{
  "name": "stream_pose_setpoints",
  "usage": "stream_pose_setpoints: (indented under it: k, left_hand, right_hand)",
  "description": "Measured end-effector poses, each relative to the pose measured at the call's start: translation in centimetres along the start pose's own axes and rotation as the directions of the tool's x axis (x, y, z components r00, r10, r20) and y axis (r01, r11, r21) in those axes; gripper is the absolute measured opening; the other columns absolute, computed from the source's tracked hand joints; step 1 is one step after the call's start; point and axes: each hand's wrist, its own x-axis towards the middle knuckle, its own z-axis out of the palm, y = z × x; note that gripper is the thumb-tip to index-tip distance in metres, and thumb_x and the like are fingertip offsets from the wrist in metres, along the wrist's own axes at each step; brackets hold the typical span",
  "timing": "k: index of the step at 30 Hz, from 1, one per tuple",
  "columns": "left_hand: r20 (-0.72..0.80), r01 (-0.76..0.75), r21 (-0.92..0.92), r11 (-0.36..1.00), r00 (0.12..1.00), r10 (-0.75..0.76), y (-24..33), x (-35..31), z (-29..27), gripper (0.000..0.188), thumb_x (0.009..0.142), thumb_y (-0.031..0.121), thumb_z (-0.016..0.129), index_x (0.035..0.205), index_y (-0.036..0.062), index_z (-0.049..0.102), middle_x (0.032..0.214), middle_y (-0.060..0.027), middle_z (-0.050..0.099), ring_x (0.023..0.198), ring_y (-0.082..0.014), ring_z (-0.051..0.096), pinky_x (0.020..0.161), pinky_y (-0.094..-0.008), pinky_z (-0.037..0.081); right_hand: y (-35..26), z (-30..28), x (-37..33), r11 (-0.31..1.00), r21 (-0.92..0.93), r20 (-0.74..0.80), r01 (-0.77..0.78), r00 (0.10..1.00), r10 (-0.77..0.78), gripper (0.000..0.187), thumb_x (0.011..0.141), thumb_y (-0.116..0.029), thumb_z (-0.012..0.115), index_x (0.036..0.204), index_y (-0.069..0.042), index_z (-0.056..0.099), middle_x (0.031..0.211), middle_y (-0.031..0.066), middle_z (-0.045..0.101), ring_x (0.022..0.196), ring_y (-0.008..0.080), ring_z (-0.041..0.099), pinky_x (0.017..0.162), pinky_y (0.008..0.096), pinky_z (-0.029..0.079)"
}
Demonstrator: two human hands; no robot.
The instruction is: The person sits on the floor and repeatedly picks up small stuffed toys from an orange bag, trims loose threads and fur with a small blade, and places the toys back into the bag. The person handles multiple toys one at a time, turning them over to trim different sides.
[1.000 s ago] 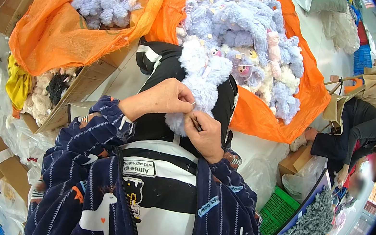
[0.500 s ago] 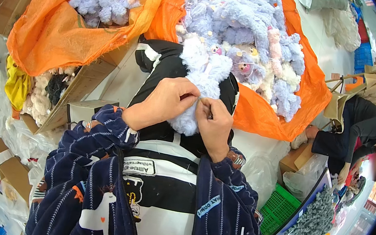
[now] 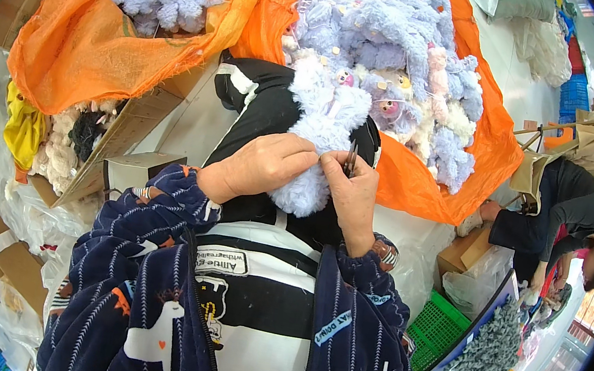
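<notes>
Left hand (image 3: pixel 263 164) and right hand (image 3: pixel 351 197) meet, fingertips pinched, over the blue plush (image 3: pixel 326 133) on the lap (image 3: pixel 266 110), a dark tool (image 3: pixel 350 161) tucked in the right. Likely light and squashy, the plush suits a grip around its middle.

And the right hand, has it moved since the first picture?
Yes: judged against the orange sheet, the right hand is now farther forward and slightly more to the right.

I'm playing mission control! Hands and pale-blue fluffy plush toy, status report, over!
Left bare hand: pinched at pale-blue fluffy plush toy. Right bare hand: beside it, slim dark pointed tool in grip. Toy: on black-trousered lap, hands covering part.
</notes>
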Motion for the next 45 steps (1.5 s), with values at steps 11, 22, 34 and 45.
stream_pose_setpoints:
  k: [11, 22, 34, 45]
  left_hand:
    - [0.085, -0.135, 0.064, 0.989, 0.988, 0.129, -1.0, -0.2, -0.3, 0.021, 0.071, 0.006, 0.059, 0.091, -0.0001, 0.057, 0.09, -0.0104, 0.059, 0.077, -0.0238, 0.061, 0.068, -0.0312, 0.051]
    - [0.04, 0.019, -0.013, 1.0, 0.999, -0.018, -0.4, 0.1, 0.1, 0.023, 0.072, 0.003, 0.061, 0.095, 0.0002, 0.057, 0.087, -0.0103, 0.06, 0.078, -0.0256, 0.061, 0.068, -0.0328, 0.051]
    - [-0.008, 0.154, -0.058, 0.986, 0.988, -0.154, 0.3, 0.4, 0.4, 0.016, 0.073, 0.002, 0.064, 0.089, 0.0018, 0.059, 0.081, -0.0089, 0.057, 0.072, -0.0261, 0.059, 0.062, -0.0331, 0.05]
    - [0.141, 0.526, -0.303, 0.795, 0.85, -0.508, 1.0, 0.4, 0.1, 0.009, 0.078, 0.004, 0.063, 0.086, 0.001, 0.061, 0.077, -0.0097, 0.054, 0.067, -0.0235, 0.057, 0.059, -0.0304, 0.046]
  right_hand:
    - [-0.7, 0.6, -0.3, 0.991, -0.119, -0.048, 0.06, 0.997, -0.066, 0.021, 0.086, -0.016, 0.061, 0.088, 0.005, 0.063, 0.066, 0.0058, 0.059, 0.062, 0.0076, 0.049, 0.058, 0.0243, 0.043]
    - [0.4, 0.7, -0.6, 0.944, -0.222, -0.051, 0.244, 0.964, -0.261, 0.019, 0.086, -0.014, 0.061, 0.091, 0.005, 0.061, 0.075, 0.0158, 0.061, 0.06, 0.018, 0.055, 0.058, 0.0283, 0.044]
    - [0.5, 0.6, -0.8, 0.947, -0.213, -0.055, 0.239, 0.965, -0.256, 0.017, 0.085, -0.012, 0.062, 0.091, 0.004, 0.062, 0.075, 0.0152, 0.061, 0.06, 0.0177, 0.056, 0.058, 0.0278, 0.045]
    - [0.3, 0.3, -1.6, 0.913, -0.227, 0.005, 0.34, 0.937, -0.348, 0.012, 0.08, -0.003, 0.065, 0.09, 0.002, 0.062, 0.073, 0.0102, 0.059, 0.06, 0.0145, 0.054, 0.055, 0.0247, 0.043]
